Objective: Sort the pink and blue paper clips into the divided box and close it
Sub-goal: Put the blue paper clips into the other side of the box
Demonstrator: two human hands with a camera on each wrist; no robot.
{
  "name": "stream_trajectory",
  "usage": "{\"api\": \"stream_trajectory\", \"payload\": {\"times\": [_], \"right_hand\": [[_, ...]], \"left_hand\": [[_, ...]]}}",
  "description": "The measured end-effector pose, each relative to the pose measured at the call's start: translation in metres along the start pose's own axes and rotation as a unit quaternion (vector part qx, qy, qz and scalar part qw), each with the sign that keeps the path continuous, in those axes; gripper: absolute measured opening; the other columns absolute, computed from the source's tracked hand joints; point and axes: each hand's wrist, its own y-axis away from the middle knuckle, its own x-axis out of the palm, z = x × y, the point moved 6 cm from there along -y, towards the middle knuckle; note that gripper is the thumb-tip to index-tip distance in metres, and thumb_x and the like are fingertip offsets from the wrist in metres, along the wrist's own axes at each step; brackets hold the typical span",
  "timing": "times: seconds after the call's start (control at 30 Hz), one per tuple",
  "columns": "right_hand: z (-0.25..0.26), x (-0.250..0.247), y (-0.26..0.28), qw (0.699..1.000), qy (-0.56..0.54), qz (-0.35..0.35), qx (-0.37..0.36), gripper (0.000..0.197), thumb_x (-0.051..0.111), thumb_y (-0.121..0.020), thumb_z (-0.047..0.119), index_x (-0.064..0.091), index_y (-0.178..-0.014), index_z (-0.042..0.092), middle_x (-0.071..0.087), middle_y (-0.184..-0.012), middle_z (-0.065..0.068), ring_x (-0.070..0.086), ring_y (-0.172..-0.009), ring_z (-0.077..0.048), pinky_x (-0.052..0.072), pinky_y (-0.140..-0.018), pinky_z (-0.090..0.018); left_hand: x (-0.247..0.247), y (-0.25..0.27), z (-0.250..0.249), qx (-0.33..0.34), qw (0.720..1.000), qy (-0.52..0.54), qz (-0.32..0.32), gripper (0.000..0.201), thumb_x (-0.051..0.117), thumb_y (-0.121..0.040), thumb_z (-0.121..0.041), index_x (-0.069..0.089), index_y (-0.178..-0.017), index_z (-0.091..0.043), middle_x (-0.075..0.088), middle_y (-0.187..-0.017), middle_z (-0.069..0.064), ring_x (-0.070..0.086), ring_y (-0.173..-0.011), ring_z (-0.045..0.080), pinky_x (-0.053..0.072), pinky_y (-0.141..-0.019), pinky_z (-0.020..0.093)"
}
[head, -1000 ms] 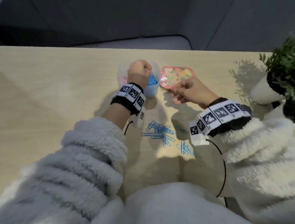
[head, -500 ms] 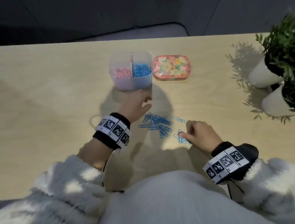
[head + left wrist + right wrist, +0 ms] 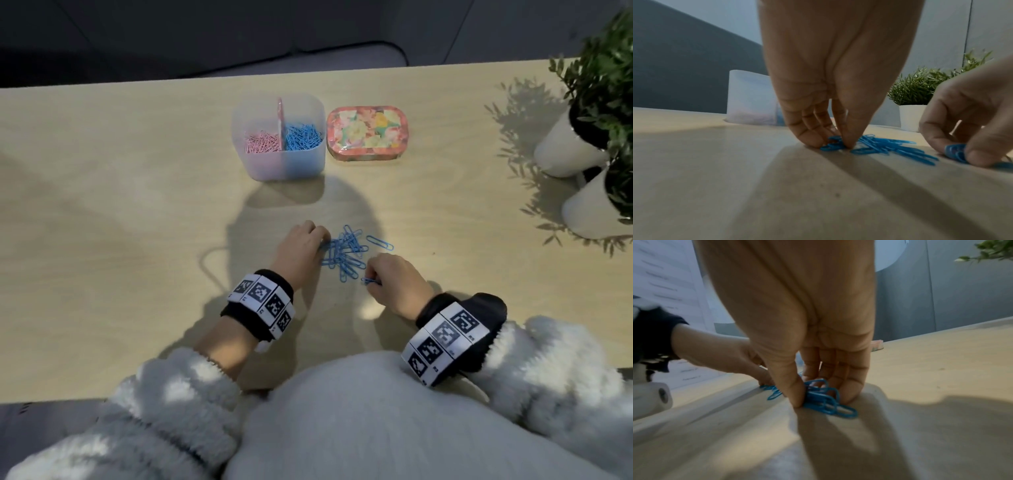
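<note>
Pinching a small bunch of blue wire paper clips [image 3: 826,400], the right hand [image 3: 397,286] sits beside the loose blue pile [image 3: 344,253]; the left hand [image 3: 301,248] pinches that pile's near edge, the translucent divided plastic box [image 3: 279,164] well beyond both.

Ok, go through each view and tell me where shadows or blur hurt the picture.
Head view: sharp; a broad shadow covers the table round the blue clips. Left wrist view: the divided box is soft, and a dark shadow band runs forward from the left hand. Right wrist view: the background is blurred, and the right hand shadows the foreground.
</note>
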Motion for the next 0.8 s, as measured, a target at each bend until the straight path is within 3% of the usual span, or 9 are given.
{"api": "stream_trajectory", "payload": {"times": [0.1, 0.2, 0.33, 0.47, 0.57, 0.67, 0.73, 0.8], "right_hand": [[0.000, 0.005, 0.000, 1.000, 0.003, -0.018, -0.016, 0.015, 0.047, -0.079, -0.002, 0.056, -0.084, 0.008, 0.055, -0.096, -0.016, 0.053, -0.089, -0.032, 0.038, -0.068, -0.036], [-0.004, 0.005, -0.001, 0.999, -0.023, -0.033, -0.014, 0.018, 0.047, -0.075, -0.006, 0.051, -0.078, 0.012, 0.058, -0.089, -0.015, 0.053, -0.084, -0.033, 0.038, -0.066, -0.036], [-0.001, 0.001, -0.001, 0.997, -0.026, -0.065, -0.043, 0.021, 0.047, -0.071, -0.005, 0.051, -0.073, 0.015, 0.063, -0.078, -0.014, 0.054, -0.078, -0.031, 0.042, -0.065, -0.038], [-0.004, -0.001, 0.001, 0.996, -0.080, -0.015, -0.032, 0.017, 0.048, -0.078, 0.000, 0.046, -0.077, 0.017, 0.057, -0.081, -0.007, 0.048, -0.075, -0.024, 0.035, -0.066, -0.030], [-0.022, -0.023, -0.005, 0.980, -0.187, -0.072, -0.012, 0.020, 0.055, -0.078, -0.002, 0.057, -0.088, 0.015, 0.056, -0.078, -0.003, 0.050, -0.071, -0.018, 0.037, -0.061, -0.023], [-0.043, -0.034, -0.015, 0.938, -0.328, -0.100, 0.058, 0.021, 0.055, -0.085, -0.003, 0.063, -0.102, 0.006, 0.057, -0.073, -0.007, 0.053, -0.055, -0.006, 0.040, -0.050, -0.010], [-0.058, -0.031, -0.023, 0.882, -0.436, -0.118, 0.132, 0.017, 0.050, -0.089, -0.002, 0.064, -0.087, 0.006, 0.056, -0.065, -0.007, 0.048, -0.038, -0.001, 0.038, -0.040, -0.012], [-0.071, -0.028, -0.029, 0.832, -0.496, -0.149, 0.199, 0.030, 0.041, -0.090, -0.002, 0.059, -0.069, 0.010, 0.057, -0.057, -0.007, 0.049, -0.038, -0.010, 0.036, -0.039, -0.016]], "left_hand": [[0.004, 0.005, 0.001, -0.013, 1.000, -0.017, -0.012, 0.023, 0.051, -0.090, -0.009, 0.055, -0.112, -0.007, 0.050, -0.111, 0.016, 0.048, -0.101, 0.032, 0.042, -0.081, 0.042], [0.000, 0.007, 0.008, -0.060, 0.997, 0.024, -0.033, 0.025, 0.054, -0.085, -0.006, 0.054, -0.110, -0.004, 0.053, -0.109, 0.018, 0.051, -0.100, 0.034, 0.043, -0.084, 0.044], [-0.003, 0.004, 0.010, -0.100, 0.995, 0.017, -0.003, 0.023, 0.055, -0.084, -0.005, 0.054, -0.106, -0.001, 0.058, -0.109, 0.019, 0.051, -0.102, 0.035, 0.039, -0.085, 0.040], [-0.002, 0.003, 0.006, -0.097, 0.995, -0.030, 0.018, 0.021, 0.050, -0.088, -0.008, 0.055, -0.107, -0.001, 0.053, -0.114, 0.019, 0.050, -0.105, 0.037, 0.038, -0.091, 0.040], [-0.002, 0.006, 0.007, -0.083, 0.996, -0.015, 0.009, 0.019, 0.049, -0.089, -0.009, 0.058, -0.103, -0.001, 0.052, -0.112, 0.019, 0.052, -0.100, 0.037, 0.038, -0.087, 0.039], [-0.003, 0.009, 0.008, -0.079, 0.997, 0.019, -0.004, 0.016, 0.049, -0.088, -0.007, 0.057, -0.100, -0.001, 0.054, -0.106, 0.020, 0.053, -0.096, 0.036, 0.038, -0.080, 0.039], [-0.005, 0.012, 0.011, -0.087, 0.995, 0.031, -0.021, 0.017, 0.050, -0.088, -0.008, 0.054, -0.102, -0.001, 0.057, -0.105, 0.019, 0.053, -0.097, 0.035, 0.037, -0.079, 0.038], [-0.006, 0.014, 0.014, -0.100, 0.994, 0.035, -0.034, 0.019, 0.050, -0.089, -0.011, 0.052, -0.106, -0.002, 0.058, -0.105, 0.018, 0.052, -0.099, 0.035, 0.038, -0.080, 0.038]]}}
